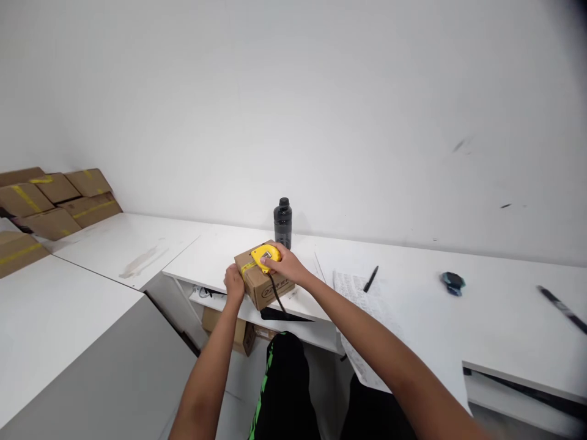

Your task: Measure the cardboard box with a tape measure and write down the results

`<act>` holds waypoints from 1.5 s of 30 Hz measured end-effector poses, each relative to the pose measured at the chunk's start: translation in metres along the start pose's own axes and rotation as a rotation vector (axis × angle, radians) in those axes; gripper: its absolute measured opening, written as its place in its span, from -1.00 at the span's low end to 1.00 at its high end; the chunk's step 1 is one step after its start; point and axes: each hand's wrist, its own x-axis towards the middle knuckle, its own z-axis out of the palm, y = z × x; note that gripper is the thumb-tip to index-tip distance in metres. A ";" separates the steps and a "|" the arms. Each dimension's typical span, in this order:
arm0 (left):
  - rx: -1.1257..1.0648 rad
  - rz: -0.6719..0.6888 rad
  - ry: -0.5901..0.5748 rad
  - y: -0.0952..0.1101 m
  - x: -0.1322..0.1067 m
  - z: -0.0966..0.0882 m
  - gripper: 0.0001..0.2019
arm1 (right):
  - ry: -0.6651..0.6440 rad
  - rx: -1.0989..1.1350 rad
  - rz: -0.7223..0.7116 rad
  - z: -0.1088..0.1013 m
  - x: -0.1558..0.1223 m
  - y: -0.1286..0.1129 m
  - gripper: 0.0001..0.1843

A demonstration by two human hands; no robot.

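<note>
Yellow tape measure (265, 251) is lying across the top of a cardboard box (270, 298), R hand (287, 263) gripping it: those fingers are holding the case, thumb pressing on its near face. Dark strap (276, 293) is hanging from it down the box's front. Box is sitting at the counter's (413, 261) front edge, its near side showing past that edge. L hand (234, 282) is touching the box's left side, fingers curling in narrow; can't tell if they're pinching anything. Blk bottle (283, 221) is standing upright just behind, twd the back edge. To the right, printed paper (351, 288) is reaching the front edge w/ a blk pen (370, 278) lying on or by it; a small dark obj. (454, 282) is resting farther right. More boxes (94, 209) are stacking up at the far-left back corner.
</note>
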 end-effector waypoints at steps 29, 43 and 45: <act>-0.855 0.046 -0.547 0.021 -0.005 0.021 -0.23 | -0.221 -1.160 -0.150 -0.025 0.042 -0.050 -0.38; -0.832 0.129 -0.264 0.027 -0.005 0.037 -0.44 | -0.174 -1.163 0.045 -0.092 -0.038 -0.059 -0.41; -0.850 0.128 -0.263 0.028 -0.003 0.040 -0.43 | -0.157 -1.164 0.071 -0.108 -0.059 -0.059 -0.44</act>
